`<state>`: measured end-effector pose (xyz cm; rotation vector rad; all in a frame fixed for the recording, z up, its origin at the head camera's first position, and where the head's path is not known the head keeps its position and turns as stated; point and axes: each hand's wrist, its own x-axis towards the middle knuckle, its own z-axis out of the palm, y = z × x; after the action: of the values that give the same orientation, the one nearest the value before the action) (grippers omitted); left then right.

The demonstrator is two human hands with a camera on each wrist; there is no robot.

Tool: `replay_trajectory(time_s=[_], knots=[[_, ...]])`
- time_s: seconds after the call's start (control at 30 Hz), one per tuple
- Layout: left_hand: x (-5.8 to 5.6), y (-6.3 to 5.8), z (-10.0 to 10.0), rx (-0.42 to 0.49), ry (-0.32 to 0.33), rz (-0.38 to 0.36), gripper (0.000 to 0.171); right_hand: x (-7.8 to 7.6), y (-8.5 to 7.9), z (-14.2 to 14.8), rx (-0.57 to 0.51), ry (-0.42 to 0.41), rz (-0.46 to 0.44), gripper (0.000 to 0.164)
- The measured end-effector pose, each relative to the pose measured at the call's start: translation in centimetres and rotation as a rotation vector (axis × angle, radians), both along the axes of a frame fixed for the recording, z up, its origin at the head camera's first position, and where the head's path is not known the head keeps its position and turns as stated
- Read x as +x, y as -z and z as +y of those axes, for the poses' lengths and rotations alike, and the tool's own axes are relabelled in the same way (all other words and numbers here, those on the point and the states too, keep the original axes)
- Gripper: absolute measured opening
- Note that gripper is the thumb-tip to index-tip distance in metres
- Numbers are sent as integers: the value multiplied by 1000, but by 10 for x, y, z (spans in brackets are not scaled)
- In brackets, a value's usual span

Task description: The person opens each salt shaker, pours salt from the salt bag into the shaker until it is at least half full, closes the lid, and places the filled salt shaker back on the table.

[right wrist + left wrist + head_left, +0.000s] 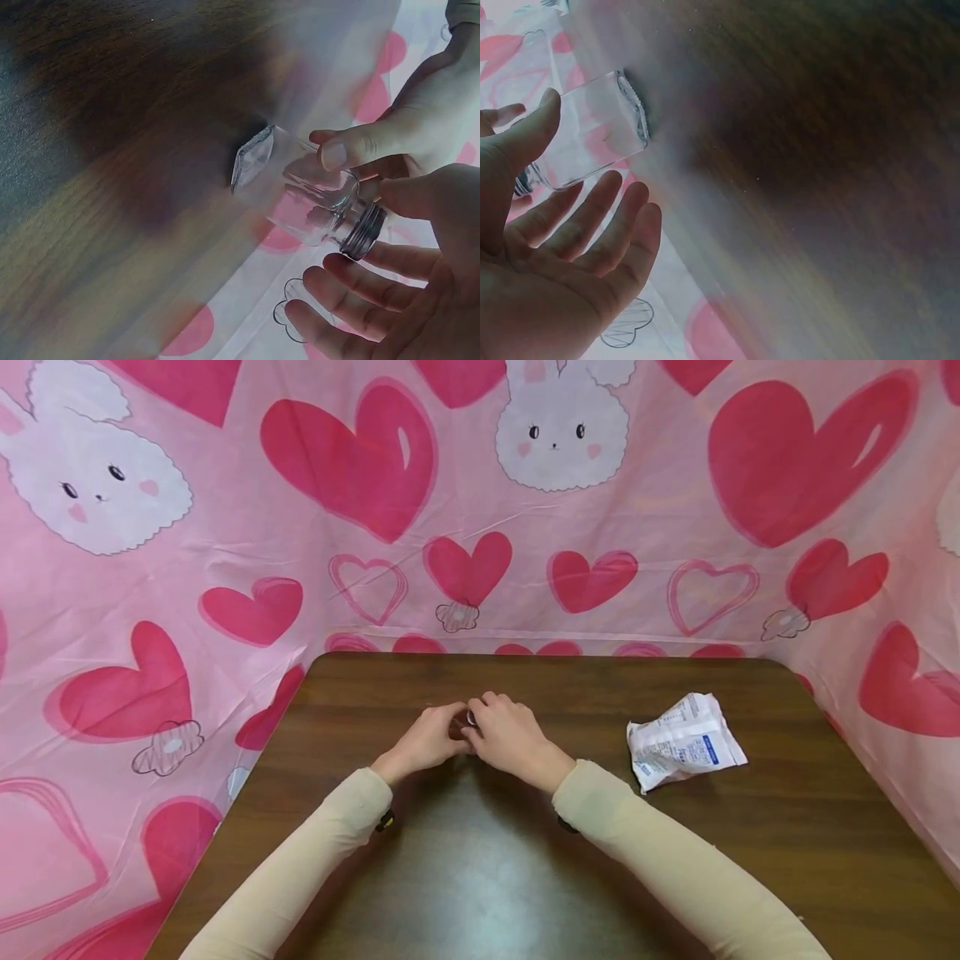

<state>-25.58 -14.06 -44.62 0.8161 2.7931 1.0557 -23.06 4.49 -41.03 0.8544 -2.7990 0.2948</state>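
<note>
Near the far middle of the table, both hands meet round a small clear bottle [296, 214], mostly hidden behind the fingers in the head view. In the right wrist view it stands on its base on the wood, with a grey ridged cap [365, 231] at its neck. The left hand [426, 740] holds the bottle's body, thumb on one side and fingers round the other. From the other side, the right hand [519, 742] has its thumb and index finger round the cap, other fingers loosely spread below it.
A white printed packet [684, 742], crumpled, lies right of the right hand on the brown wooden table [480, 877]. Pink cloth [480, 510] with hearts and rabbits hangs along the table's far and side edges.
</note>
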Motion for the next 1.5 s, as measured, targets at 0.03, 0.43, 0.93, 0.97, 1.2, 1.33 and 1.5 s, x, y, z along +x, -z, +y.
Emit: replay_trajectory(time_s=[0.03, 0.43, 0.93, 0.97, 1.2, 1.33, 1.5], knots=[[0, 1, 0, 5, 0, -1, 45, 0, 0, 0, 8, 1, 5, 34], [3, 1, 2, 41, 0, -25, 45, -1, 3, -2, 7, -23, 48, 25], [0, 2, 1, 40, 7, 27, 34, -3, 1, -4, -3, -14, 19, 26], [0, 2, 1, 44, 9, 27, 34, -3, 1, -4, -4, -10, 17, 27], [0, 3, 1, 49, 14, 19, 33, -4, 0, -2, -25, -6, 1, 28], [0, 4, 1, 49, 19, 8, 35, -4, 1, -2, -35, -10, 1, 27], [1, 6, -1, 52, 25, 8, 35, -5, 1, -1, -40, -23, -2, 27]])
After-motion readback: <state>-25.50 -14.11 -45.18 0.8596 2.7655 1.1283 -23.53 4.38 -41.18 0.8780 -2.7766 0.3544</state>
